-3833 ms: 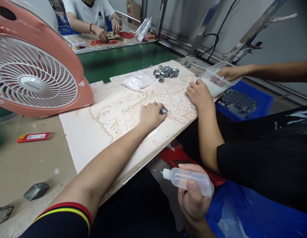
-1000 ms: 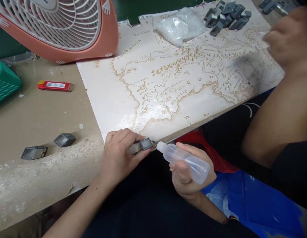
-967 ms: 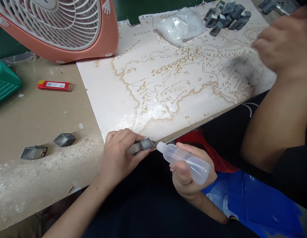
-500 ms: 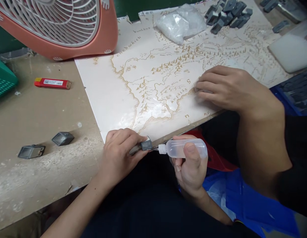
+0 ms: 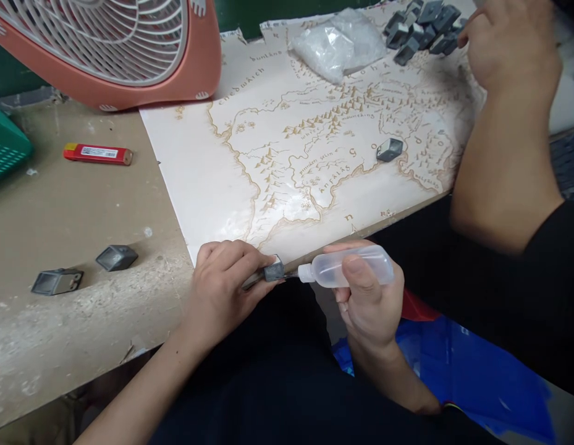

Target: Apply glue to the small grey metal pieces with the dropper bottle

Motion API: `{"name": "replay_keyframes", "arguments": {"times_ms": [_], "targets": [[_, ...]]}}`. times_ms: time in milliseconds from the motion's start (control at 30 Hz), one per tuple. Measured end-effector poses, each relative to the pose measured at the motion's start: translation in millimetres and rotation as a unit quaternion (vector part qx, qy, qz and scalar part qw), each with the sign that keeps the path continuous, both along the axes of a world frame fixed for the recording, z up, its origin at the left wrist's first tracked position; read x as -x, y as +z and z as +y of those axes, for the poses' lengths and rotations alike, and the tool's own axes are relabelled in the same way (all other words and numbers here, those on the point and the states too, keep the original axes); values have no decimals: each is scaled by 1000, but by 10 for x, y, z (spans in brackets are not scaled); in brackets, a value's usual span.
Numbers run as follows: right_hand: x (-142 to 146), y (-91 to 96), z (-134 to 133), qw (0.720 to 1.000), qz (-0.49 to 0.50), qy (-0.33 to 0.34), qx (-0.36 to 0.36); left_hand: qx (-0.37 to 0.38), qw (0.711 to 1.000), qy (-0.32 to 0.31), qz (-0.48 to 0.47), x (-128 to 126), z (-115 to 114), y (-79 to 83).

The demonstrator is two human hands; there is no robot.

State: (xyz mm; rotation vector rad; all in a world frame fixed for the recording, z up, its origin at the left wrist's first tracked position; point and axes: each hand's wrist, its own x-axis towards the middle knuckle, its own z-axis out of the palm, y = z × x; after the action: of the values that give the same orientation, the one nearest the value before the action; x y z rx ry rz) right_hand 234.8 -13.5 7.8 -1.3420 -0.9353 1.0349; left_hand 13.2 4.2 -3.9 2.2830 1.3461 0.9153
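My left hand (image 5: 219, 290) grips a small grey block (image 5: 274, 269) at the front edge of a pale engraved map board (image 5: 198, 179), with a narrow strip under the block. My right hand (image 5: 371, 290) is shut around a clear plastic squeeze bottle (image 5: 352, 267) lying nearly level. The bottle's thin metal tip points at the block and ends right beside it. Another grey block (image 5: 389, 149) sits alone on the map. At the top right, a co-worker's hand (image 5: 509, 43) hangs over the map near a heap of grey blocks (image 5: 421, 28).
A salmon-coloured fan (image 5: 105, 49) stands behind the map's left end. A bag of white material (image 5: 337, 46) lies on the map. Two grey blocks (image 5: 117, 258) and a red lighter (image 5: 97, 154) lie on the dusty bench (image 5: 83, 321). Below right is a blue bag (image 5: 472, 364).
The co-worker's hand has lifted from the map to the top right, and a grey block now sits where it was. My right hand has swung the bottle from tilted to nearly level.
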Motion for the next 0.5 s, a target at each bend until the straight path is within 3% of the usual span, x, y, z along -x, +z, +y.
{"name": "replay_keyframes", "arguments": {"times_ms": [167, 500], "targets": [[-27, -8, 8, 999, 33, -9, -38, 4, 1000, -2, -6, 7, 8, 0], [10, -59, 51, 999, 26, 13, -13, -1, 1000, 5, 0, -5, 3, -5]]}}
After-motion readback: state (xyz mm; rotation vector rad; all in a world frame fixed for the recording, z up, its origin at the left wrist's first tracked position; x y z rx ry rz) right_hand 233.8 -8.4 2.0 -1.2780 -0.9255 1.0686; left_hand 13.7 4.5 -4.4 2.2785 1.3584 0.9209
